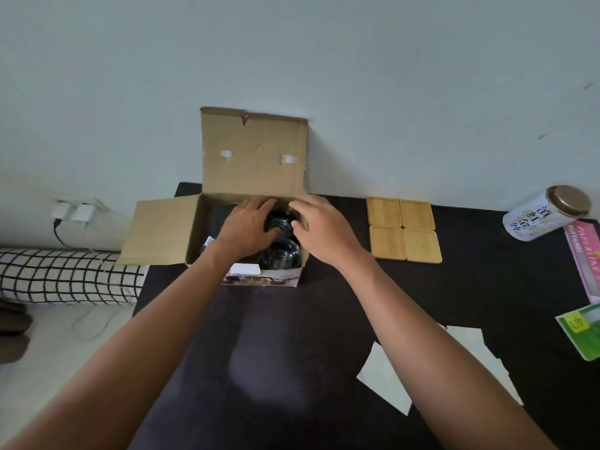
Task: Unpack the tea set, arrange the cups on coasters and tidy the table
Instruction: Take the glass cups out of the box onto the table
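At the far edge of the dark table (324, 319), against the wall, sits the open cardboard box (194, 228): back flap up, left flap folded out flat. Both hands are inside it. Left hand (248, 227) lies over the glassware, fingers spread and bent down onto a clear glass piece; whether it actually grips anything, can't tell. Right hand (319, 224) is over the box's right side, fingers curled toward the far glass cup (281, 220), thumb near its rim; grasp not confirmable, contact is hidden. A second glass cup (282, 256) sits nearer in the box, untouched, just below the hands. White card (245, 268) rests on the box's front edge.

Right of the box, apart from it: four wooden coasters (404, 228) in a two-by-two block, edges touching, nothing on them. Further right, a white tea canister (545, 212) with a brown lid, a pink packet (584, 261) beside it, green packet (581, 332) nearer. White paper sheets (386, 375) lie on the table under the right forearm.
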